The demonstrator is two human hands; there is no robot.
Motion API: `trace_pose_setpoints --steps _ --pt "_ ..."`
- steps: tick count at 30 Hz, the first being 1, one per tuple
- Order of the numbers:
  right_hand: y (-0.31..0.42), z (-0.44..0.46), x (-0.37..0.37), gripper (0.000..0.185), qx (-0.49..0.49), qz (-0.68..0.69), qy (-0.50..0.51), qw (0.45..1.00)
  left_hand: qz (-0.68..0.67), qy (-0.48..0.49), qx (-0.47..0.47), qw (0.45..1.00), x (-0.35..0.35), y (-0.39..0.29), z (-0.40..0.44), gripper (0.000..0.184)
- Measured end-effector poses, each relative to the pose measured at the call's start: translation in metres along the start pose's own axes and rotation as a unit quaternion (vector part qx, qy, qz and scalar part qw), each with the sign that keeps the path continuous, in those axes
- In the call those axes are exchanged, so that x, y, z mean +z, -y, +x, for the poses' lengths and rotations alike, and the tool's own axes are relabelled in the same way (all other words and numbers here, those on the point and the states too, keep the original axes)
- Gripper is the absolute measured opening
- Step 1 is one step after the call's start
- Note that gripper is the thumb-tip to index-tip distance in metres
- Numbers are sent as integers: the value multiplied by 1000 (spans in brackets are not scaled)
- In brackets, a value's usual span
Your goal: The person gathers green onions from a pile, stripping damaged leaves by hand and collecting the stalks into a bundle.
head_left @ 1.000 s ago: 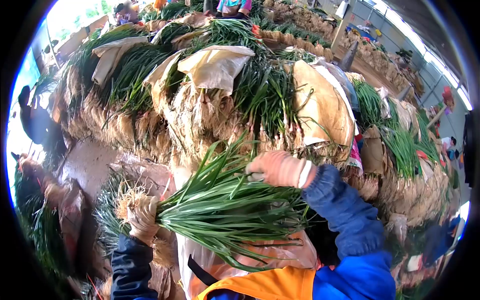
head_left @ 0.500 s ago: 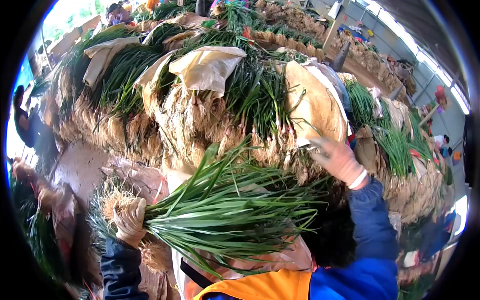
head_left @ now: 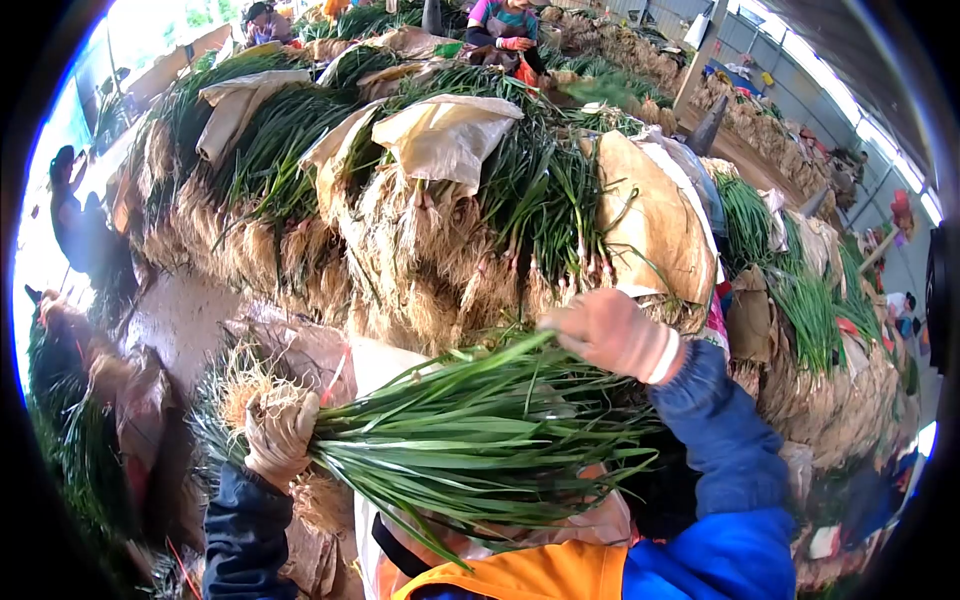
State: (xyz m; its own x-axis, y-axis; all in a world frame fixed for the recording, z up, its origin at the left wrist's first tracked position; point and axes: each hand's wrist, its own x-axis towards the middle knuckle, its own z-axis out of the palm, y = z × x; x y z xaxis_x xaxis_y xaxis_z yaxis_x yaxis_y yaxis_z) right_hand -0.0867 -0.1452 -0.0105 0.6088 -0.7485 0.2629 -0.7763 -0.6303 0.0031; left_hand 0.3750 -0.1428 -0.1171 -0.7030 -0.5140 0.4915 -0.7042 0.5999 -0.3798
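Note:
My left hand [head_left: 281, 437], in a pale glove, is wrapped round the root end of a bunch of long green leafy stalks [head_left: 480, 440]. Its tangled pale roots [head_left: 250, 388] stick out past the fist. The leaves fan out to the right across my front. At the upper right of the bunch, my right hand [head_left: 612, 335], in a pinkish glove with a white cuff, has its fingers closed on the tip of a raised green leaf.
A long heap of rooted green bundles [head_left: 400, 260] lies ahead, with a cream sheet [head_left: 447, 138] and a tan sheet [head_left: 652, 220] on it. Several people are around, one person [head_left: 505, 35] behind the heap. More bundles [head_left: 80, 450] lie at the left.
My right hand first swung away to the right with fingers apart, then came back to the leaves and closed on a leaf tip. My left hand has kept its hold on the bunch.

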Motion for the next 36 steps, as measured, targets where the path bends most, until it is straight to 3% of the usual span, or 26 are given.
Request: trace_pose_setpoints --steps 1,2,4,6,7,8,10,12,14,15,17,18,19,21,23,24,26,28,32,33,34,36 --pt "-2 -16 0 14 -16 -8 -11 1000 0 -9 -4 1000 3 -2 1 53" --pt "9 -26 -14 17 25 -8 42 999 0 -20 -8 1000 5 -3 3 53" --pt "9 -54 -13 20 19 2 22 1000 12 -18 0 1000 7 -8 8 48" --pt "-3 -85 -1 20 80 26 25 996 -44 19 25 999 -1 -13 28 42" --pt "2 -90 -7 15 108 -45 88 989 -70 53 20 996 0 -19 34 38" --pt "-6 -100 -4 15 110 -46 89 989 -106 74 32 991 -4 -23 44 35" --pt "-39 -135 9 18 220 -142 222 939 -153 97 23 983 -4 -23 50 35" --pt "-78 -181 -5 29 336 -159 279 885 -110 42 43 992 1 -19 34 34" --pt "-84 -199 -17 32 429 -208 494 727 -78 20 81 994 2 -13 30 58" --pt "-85 -197 -19 32 427 -210 495 727 -71 31 87 993 3 -12 31 57" --pt "-62 -166 -31 35 388 -126 173 897 -54 50 108 991 4 -11 36 54" --pt "-54 -135 -30 37 412 -28 90 906 -56 49 114 991 6 -14 37 54" --pt "-45 -111 -27 35 339 47 11 940 -70 34 100 992 7 -17 38 54" --pt "-30 -62 -7 36 266 140 18 954 -45 21 110 993 0 -19 45 52" --pt "-8 -3 -5 48 301 164 265 901 -64 30 107 992 0 -20 43 53" --pt "-4 12 6 52 272 178 310 893 -86 40 97 991 1 -21 40 53" --pt "-16 16 54 45 111 244 246 932 -95 49 74 991 0 -25 36 56" --pt "-25 12 89 33 105 262 256 925 -73 55 85 992 -3 -24 30 57" --pt "2 3 53 2 123 147 179 965 -39 49 113 992 -2 -21 29 60" --pt "6 -6 50 4 88 107 103 985 -77 53 100 991 -3 -23 31 48" --pt "10 -11 49 3 102 87 102 986 -115 56 86 988 -4 -26 35 37" --pt "12 -20 49 8 217 149 148 953 -135 38 90 986 -1 -27 42 38"
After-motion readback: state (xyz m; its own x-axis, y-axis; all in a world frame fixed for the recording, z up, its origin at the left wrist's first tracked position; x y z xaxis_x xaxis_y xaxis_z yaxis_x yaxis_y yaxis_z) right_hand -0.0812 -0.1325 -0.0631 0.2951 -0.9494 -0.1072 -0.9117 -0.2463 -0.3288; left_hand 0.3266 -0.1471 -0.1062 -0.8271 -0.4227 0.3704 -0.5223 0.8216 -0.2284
